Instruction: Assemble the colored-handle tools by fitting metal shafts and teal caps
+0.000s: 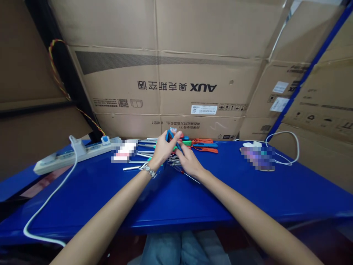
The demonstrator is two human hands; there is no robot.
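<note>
Head view: a blue piece, slim and folded-looking, is up between the person's two hands, above the clutter at the far middle of the blue table. I can see the left hand wrapped round its upper part, thumb laid across, while the right hand pinches the lower end between thumb and finger. A small printed label shows just beyond the left fingers. Beneath and beside the hands lies a heap: metal rods poking out to the left, a thin red-marked shaft slanting toward the table's near edge, and, to the right, flat orange pieces with a blue one between them and a green one nearer the hands. A metal-banded watch sits on the left wrist. Just left of the rods is a flat object too pixelated to make out, and past it a white power strip with a plug in it. Well over to the right rests a pixelated phone-like object, a white adapter close behind it and a looped white cable alongside. Printed cardboard walls the back.
</note>
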